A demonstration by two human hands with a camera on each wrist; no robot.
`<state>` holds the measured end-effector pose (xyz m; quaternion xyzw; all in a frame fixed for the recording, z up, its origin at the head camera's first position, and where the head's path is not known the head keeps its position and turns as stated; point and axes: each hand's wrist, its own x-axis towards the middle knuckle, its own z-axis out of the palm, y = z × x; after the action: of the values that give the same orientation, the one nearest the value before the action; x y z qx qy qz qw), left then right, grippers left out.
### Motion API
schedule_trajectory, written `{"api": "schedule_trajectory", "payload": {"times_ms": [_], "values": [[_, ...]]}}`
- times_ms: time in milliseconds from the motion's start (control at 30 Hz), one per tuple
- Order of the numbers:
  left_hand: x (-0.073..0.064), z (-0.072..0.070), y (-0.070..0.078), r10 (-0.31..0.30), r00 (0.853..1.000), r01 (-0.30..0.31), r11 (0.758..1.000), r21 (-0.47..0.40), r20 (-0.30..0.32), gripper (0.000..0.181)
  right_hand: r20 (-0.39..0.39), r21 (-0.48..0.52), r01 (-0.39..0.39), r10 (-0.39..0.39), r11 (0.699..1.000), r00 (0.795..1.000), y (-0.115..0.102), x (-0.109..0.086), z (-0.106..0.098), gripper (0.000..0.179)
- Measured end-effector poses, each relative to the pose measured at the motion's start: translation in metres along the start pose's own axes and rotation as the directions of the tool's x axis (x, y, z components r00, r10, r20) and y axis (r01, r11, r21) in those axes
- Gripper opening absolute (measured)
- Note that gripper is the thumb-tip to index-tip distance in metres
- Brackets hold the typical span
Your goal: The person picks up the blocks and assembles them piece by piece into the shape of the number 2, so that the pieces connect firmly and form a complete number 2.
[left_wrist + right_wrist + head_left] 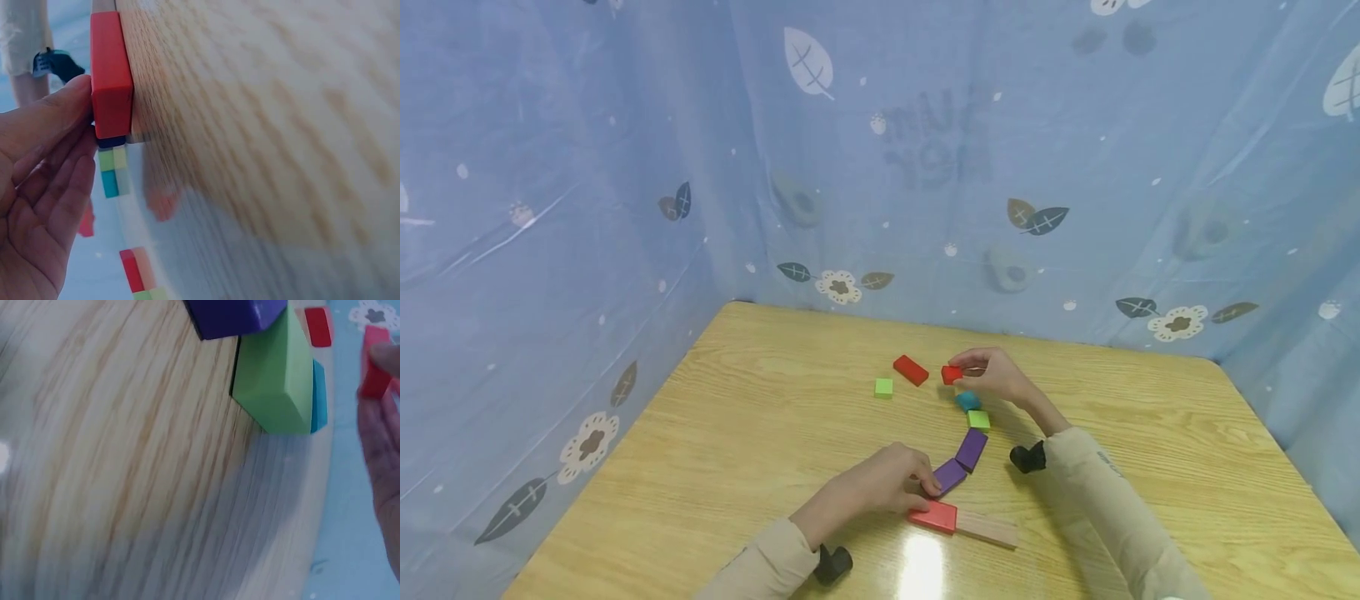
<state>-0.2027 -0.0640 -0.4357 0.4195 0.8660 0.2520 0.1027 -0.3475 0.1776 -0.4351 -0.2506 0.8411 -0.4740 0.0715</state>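
My right hand point(1000, 375) pinches a small red block point(375, 359) between thumb and fingers, beyond a teal block point(968, 401). A light green block point(275, 375) stands by the teal one, followed by two purple blocks, the farther one point(972, 450) and the nearer one point(950, 477), in a curving row. My left hand point(887, 482) rests near the row's close end. Its index fingertip is at the nearer purple block, and its thumb touches the side of a red rectangular block point(111, 75). From that red block a plain wooden plank point(987, 529) extends rightward.
Left of the right hand, a loose red block point(911, 370) and a green cube point(883, 388) lie on the wooden table point(737, 392). A blue patterned curtain point(925, 167) hangs behind the table and along its sides. Black wrist-worn pieces show at both sleeves.
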Motion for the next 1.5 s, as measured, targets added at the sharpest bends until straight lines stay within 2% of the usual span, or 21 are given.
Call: {"api": "schedule_trajectory", "payload": {"times_ms": [167, 300, 667, 1200, 1500], "values": [[0.001, 0.000, 0.000, 0.002, 1.000, -0.002, 1.000, -0.005, 0.003, 0.017, 0.015, -0.144, 0.034, -0.033, 0.989, 0.999, -0.004, 0.002, 0.004, 0.033], [0.002, 0.000, 0.000, 0.015, 1.000, -0.015, 1.000, -0.008, 0.005, 0.017, 0.024, -0.189, 0.016, -0.012, 0.982, 1.000, -0.005, 0.001, 0.007, 0.033], [0.001, 0.002, 0.000, 0.030, 1.000, -0.030, 0.999, 0.014, 0.002, 0.018, 0.032, -0.225, -0.011, 0.019, 0.974, 0.999, 0.002, 0.003, 0.013, 0.029], [0.001, 0.003, -0.002, 0.011, 1.000, -0.011, 1.000, -0.011, -0.002, 0.017, 0.032, -0.259, 0.044, -0.037, 0.965, 0.999, 0.005, 0.004, 0.019, 0.027], [0.000, 0.002, -0.003, 0.015, 1.000, -0.016, 1.000, -0.023, -0.019, 0.016, 0.018, -0.255, 0.039, -0.036, 0.966, 0.999, 0.004, 0.006, 0.019, 0.022]]}}
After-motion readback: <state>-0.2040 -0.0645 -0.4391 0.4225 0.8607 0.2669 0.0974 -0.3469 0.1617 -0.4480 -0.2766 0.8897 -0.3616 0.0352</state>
